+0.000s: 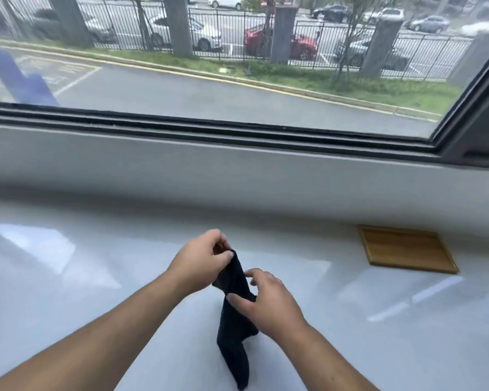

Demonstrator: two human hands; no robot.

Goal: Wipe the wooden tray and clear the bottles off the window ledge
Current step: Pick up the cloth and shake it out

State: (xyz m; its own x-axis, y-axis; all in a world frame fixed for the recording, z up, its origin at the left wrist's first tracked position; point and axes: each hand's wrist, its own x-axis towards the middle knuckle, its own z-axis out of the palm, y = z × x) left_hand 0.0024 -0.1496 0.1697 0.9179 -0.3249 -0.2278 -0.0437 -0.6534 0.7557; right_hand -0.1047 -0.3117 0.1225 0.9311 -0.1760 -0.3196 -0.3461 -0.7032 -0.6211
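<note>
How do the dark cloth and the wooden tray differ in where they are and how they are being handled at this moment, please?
1. The dark cloth is limp, hanging in folds; the wooden tray is rigid and lies flat.
2. The cloth is held up by the left hand and the right hand; the tray is untouched, off to the right near the wall.
3. The cloth is near-black; the tray is light brown.

Both are over the same white surface.
</note>
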